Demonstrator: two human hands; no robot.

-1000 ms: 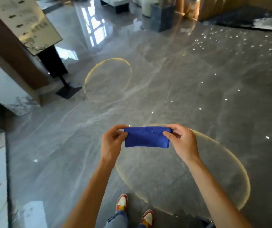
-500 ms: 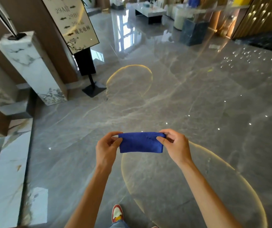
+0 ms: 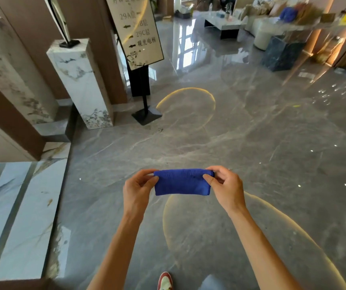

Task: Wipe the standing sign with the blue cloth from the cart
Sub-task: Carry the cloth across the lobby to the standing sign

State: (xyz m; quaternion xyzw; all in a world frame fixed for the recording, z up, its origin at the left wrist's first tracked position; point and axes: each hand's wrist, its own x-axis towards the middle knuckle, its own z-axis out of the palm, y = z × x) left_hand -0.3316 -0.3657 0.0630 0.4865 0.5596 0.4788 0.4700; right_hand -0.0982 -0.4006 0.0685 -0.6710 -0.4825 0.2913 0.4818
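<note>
Left hand (image 3: 137,190) and right hand (image 3: 226,186) each pinch an end of the folded blue cloth (image 3: 182,182), well short of the standing sign (image 3: 135,30).

Nubby matt blue cloth (image 3: 182,182), glossy grey veined stone floor (image 3: 262,143), polished white marble pedestal (image 3: 80,80)

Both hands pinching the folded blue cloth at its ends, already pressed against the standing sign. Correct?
Not quite. The head view shows the left hand and right hand pinching the folded blue cloth at its ends, but it is held in the air over the floor, well short of the standing sign, which stands ahead and to the left. No contact yet.
</note>
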